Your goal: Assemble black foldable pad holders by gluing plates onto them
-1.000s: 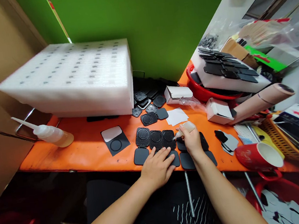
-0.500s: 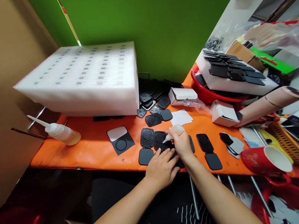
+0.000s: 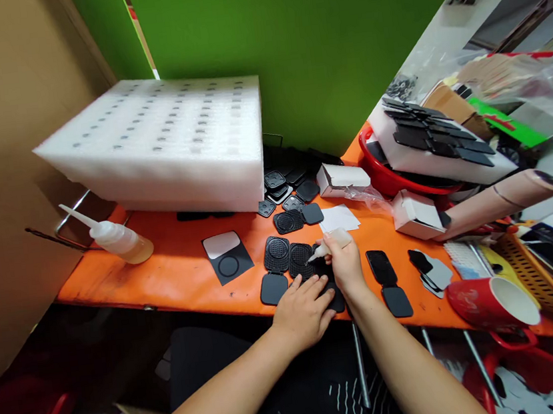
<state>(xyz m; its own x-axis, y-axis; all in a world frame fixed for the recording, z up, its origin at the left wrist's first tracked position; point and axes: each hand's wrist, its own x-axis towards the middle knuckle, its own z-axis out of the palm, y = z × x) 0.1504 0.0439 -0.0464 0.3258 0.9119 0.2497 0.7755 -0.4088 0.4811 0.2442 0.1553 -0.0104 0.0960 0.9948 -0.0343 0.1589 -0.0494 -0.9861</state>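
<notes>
Since I'm running this from far off, here's what worries me, left to right. My left hand (image 3: 302, 312) is palm down, fingers loosely spread over the black flaps (image 3: 337, 297) near the desk (image 3: 177, 266) edge, gripping nothing. If it slides, it could drag the middle ridged pad (image 3: 301, 258) off line under the nozzle. Squeeze too hard and that pad could get a blob of whatever's in the small bottle (image 3: 341, 238) (can't tell what). My right hand (image 3: 347, 269) is curled closed around that bottle, nozzle pointing down-left at the pad; can't tell if the tip's touching. A wrist wobble could smear things too.

Counts, same direction: one big squeeze bottle (image 3: 122, 243) with amber stuff inside, one foam block (image 3: 161, 167), one grey card (image 3: 231, 269) with a dark ring. Then three front-row ridged pads that I can make out, the third half hidden by my hand, plus one hinged ridged piece (image 3: 288, 221) behind. Black plates (image 3: 274, 180) further back: too jumbled to count. Then two small white boxes (image 3: 342, 179) with one smooth hinged pair (image 3: 381, 267) between them, going across, one red mug (image 3: 474, 300), one pink tumbler (image 3: 505, 201).
</notes>
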